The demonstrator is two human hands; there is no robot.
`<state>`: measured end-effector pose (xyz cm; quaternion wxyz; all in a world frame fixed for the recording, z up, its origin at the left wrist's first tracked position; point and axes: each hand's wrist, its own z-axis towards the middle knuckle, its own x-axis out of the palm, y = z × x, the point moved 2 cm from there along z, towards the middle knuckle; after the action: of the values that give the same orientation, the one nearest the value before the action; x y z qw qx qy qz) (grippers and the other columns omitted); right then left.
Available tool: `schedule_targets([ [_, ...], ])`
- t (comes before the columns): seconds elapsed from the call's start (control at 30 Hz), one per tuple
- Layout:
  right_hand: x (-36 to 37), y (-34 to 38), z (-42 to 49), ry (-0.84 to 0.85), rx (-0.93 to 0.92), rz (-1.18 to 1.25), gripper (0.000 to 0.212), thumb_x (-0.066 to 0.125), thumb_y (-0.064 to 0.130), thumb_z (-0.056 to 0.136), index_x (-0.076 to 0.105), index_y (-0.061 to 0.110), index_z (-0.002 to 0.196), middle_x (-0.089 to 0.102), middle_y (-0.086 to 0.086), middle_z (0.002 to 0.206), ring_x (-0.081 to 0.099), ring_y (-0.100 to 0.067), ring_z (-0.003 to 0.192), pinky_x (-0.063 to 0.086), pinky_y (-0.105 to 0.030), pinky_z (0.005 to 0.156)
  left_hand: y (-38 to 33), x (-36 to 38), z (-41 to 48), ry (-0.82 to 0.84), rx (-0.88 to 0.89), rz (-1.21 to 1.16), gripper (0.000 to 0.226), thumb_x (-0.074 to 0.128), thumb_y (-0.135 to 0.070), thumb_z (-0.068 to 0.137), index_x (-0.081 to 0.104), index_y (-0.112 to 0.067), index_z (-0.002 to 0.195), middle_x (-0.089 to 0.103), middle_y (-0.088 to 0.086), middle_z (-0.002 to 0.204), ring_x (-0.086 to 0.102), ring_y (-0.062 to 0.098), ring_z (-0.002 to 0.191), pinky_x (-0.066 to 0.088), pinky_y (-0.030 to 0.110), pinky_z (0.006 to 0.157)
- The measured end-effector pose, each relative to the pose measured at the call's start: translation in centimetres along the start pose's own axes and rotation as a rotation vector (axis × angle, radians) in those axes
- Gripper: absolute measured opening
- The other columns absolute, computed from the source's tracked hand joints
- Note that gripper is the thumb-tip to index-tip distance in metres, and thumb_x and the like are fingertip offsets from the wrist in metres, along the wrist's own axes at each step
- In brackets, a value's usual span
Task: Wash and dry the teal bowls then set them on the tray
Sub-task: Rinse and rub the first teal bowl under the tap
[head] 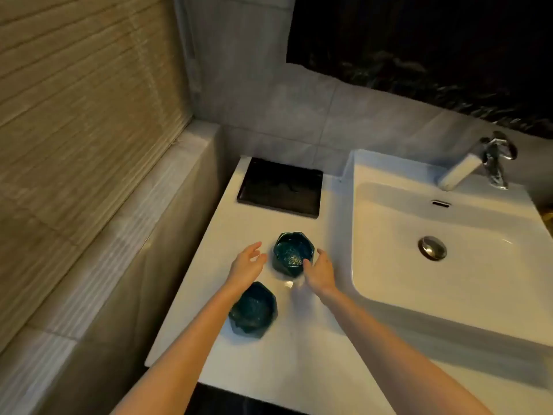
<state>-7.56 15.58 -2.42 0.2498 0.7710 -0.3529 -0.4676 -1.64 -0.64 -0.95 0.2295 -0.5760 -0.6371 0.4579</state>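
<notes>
Two teal bowls stand on the white counter (269, 363). The far bowl (291, 253) sits between my hands. My left hand (247, 266) hovers just left of it, fingers straight and apart from the bowl. My right hand (318, 272) is at the bowl's right side, with its thumb at the rim; its fingers are relaxed. The near bowl (254, 310) stands beside my left forearm, partly hidden by it. A black tray (279, 187) lies at the back of the counter with nothing on it.
A white sink basin (449, 295) with a metal drain plug (432, 248) fills the right side. A chrome faucet (475, 166) stands at its back. A tiled ledge and a blind run along the left.
</notes>
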Motion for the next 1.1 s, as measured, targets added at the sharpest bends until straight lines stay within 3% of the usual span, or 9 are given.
schedule_targets([
  [0.07,0.4,0.0,0.8,-0.001,0.070,0.023,0.047,0.045,0.022,0.099,0.031,0.010,0.142,0.052,-0.021,0.131,0.060,-0.037,0.102,0.056,-0.042,0.078,0.3,0.7,1.2,0.078,-0.043,0.025,0.049,0.050,-0.023,0.095,0.038,-0.022,0.143,0.046,0.011,0.140,0.045,0.022,0.126,0.038,0.035,0.106],
  [0.13,0.6,-0.2,1.4,0.014,0.120,-0.001,0.036,0.040,0.026,0.099,0.038,0.014,0.133,0.061,-0.020,0.113,0.065,-0.037,0.079,0.056,-0.037,0.054,0.7,1.8,1.9,0.133,-0.062,0.015,0.050,0.051,-0.022,0.095,0.037,-0.021,0.143,0.048,0.010,0.138,0.047,0.021,0.124,0.038,0.037,0.106],
  [0.3,1.2,0.1,2.9,0.046,0.087,-0.145,0.024,0.036,0.020,0.097,0.041,0.005,0.115,0.065,-0.023,0.098,0.066,-0.042,0.077,0.057,-0.049,0.067,0.7,3.3,3.7,0.155,0.032,-0.019,0.046,0.055,-0.014,0.092,0.045,-0.021,0.137,0.057,0.001,0.131,0.055,0.013,0.113,0.043,0.030,0.101],
  [0.5,0.5,1.0,2.8,0.052,0.011,-0.210,0.021,0.040,0.018,0.097,0.040,0.004,0.113,0.066,-0.022,0.097,0.066,-0.039,0.077,0.056,-0.041,0.060,0.6,3.2,4.4,0.102,-0.002,-0.077,0.058,0.059,-0.011,0.090,0.039,-0.023,0.142,0.056,0.005,0.133,0.055,0.018,0.117,0.045,0.035,0.102],
  [0.63,-1.3,2.4,2.1,0.068,-0.047,-0.116,0.021,0.043,0.016,0.094,0.041,0.003,0.111,0.069,-0.024,0.083,0.067,-0.039,0.071,0.057,-0.049,0.068,-1.7,2.2,3.5,0.082,-0.005,-0.196,0.057,0.064,-0.015,0.088,0.044,-0.033,0.138,0.060,0.009,0.122,0.060,0.022,0.109,0.054,0.032,0.085],
  [0.73,-4.1,4.0,1.0,0.080,-0.115,-0.092,0.015,0.041,0.020,0.096,0.041,0.008,0.106,0.071,-0.019,0.073,0.069,-0.031,0.065,0.057,-0.044,0.075,-4.6,2.2,1.7,0.147,0.015,-0.312,0.059,0.065,-0.013,0.087,0.042,-0.031,0.138,0.060,0.010,0.121,0.062,0.027,0.109,0.056,0.036,0.082],
  [0.83,-7.8,5.1,-0.6,0.090,-0.177,-0.019,0.011,0.039,0.019,0.097,0.039,0.014,0.107,0.071,-0.020,0.074,0.068,-0.031,0.060,0.059,-0.040,0.069,-7.5,3.6,0.2,0.201,0.039,-0.339,0.064,0.066,-0.011,0.086,0.040,-0.036,0.139,0.061,0.005,0.114,0.064,0.026,0.105,0.057,0.042,0.083],
  [1.0,-16.0,4.5,-1.8,0.068,-0.193,0.140,0.032,0.043,0.027,0.100,0.051,0.010,0.126,0.067,-0.011,0.071,0.067,-0.026,0.060,0.060,-0.036,0.061,-11.9,8.2,-1.3,0.184,0.060,-0.360,0.055,0.066,-0.009,0.085,0.049,-0.040,0.128,0.065,-0.002,0.104,0.067,0.024,0.096,0.059,0.040,0.077],
  [1.1,-22.1,3.4,-1.8,-0.066,-0.282,0.069,0.033,0.046,0.034,0.099,0.060,0.013,0.121,0.068,-0.005,0.076,0.067,-0.019,0.063,0.060,-0.030,0.060,-13.9,11.9,-1.7,0.199,0.057,-0.365,0.057,0.066,-0.008,0.085,0.050,-0.038,0.130,0.062,0.001,0.113,0.067,0.026,0.096,0.059,0.043,0.077],
])
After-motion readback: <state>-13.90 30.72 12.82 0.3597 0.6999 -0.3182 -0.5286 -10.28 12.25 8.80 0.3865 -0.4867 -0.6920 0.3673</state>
